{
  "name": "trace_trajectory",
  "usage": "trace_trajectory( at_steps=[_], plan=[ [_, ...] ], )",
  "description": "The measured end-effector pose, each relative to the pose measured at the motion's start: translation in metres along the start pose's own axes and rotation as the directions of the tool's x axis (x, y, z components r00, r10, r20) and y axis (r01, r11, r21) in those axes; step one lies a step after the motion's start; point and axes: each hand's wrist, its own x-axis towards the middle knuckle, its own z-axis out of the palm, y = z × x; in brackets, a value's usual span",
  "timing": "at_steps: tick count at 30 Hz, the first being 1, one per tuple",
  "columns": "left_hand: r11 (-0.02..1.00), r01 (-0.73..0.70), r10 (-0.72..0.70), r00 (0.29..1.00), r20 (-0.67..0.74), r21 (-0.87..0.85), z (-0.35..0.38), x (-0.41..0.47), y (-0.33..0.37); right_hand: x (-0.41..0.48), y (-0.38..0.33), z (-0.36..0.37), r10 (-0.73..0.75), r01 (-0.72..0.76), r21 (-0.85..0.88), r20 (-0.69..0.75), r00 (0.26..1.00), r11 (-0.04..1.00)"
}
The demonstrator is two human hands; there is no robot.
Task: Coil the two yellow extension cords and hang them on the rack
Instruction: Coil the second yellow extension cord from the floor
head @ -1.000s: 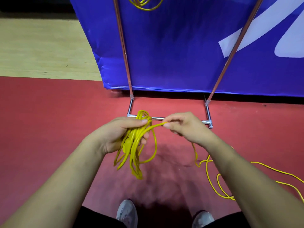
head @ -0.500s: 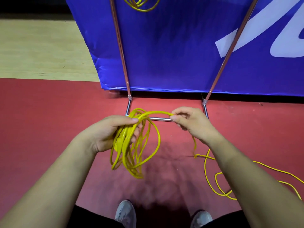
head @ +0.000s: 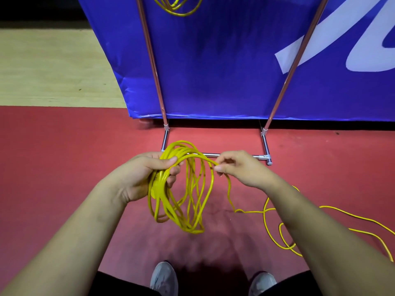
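Head view: hands meeting low in front of the rack.
Banner (head: 224, 60): glossy blue fabric with broad white strokes, maybe lettering, cropped and unreadable.
Left hand (head: 145, 176): fingers wrapped round the bunched yellow coil (head: 186, 189), thin loops dangling over the red mat (head: 64, 157).
Right hand (head: 239, 167): pinching a strand beside the coil; the slack tail (head: 320, 208) snakes away to the right.
Rack (head: 265, 146): shiny metal tubes, with a second coil (head: 177, 7) hanging up top.

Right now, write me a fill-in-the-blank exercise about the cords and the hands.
The left hand grips the coiled thin yellow extension cord, whose loose remainder lies on the red floor to the person's ____.
The right hand pinches ____ strand of that cord.
A second yellow coil hangs before the shiny ____ banner.
Missing: right; one; blue.
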Motion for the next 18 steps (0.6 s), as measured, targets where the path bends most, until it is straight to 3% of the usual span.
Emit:
trace_trajectory(
  at_steps=[4,10,12,18],
  plan=[
    [0.992,0.038,-0.035,0.999,-0.024,0.118,0.003,0.0,0.0,0.002,-0.008,0.0,-0.028,0.031,0.03,-0.091,0.995,0.999],
    [0.987,0.051,-0.059,0.997,0.044,0.149,0.007,0.001,-0.007,0.001,-0.043,0.018,-0.28,0.277,-0.051,-0.072,0.957,0.959],
    [0.992,0.028,-0.037,0.997,0.07,0.123,0.006,-0.001,-0.006,0.002,-0.042,0.014,-0.257,0.256,-0.018,-0.075,0.964,0.966],
    [1.0,-0.005,0.005,0.999,0.04,0.018,0.004,0.002,-0.004,0.001,0.0,-0.003,-0.008,0.008,-0.064,0.006,1.0,0.998]
  ],
)
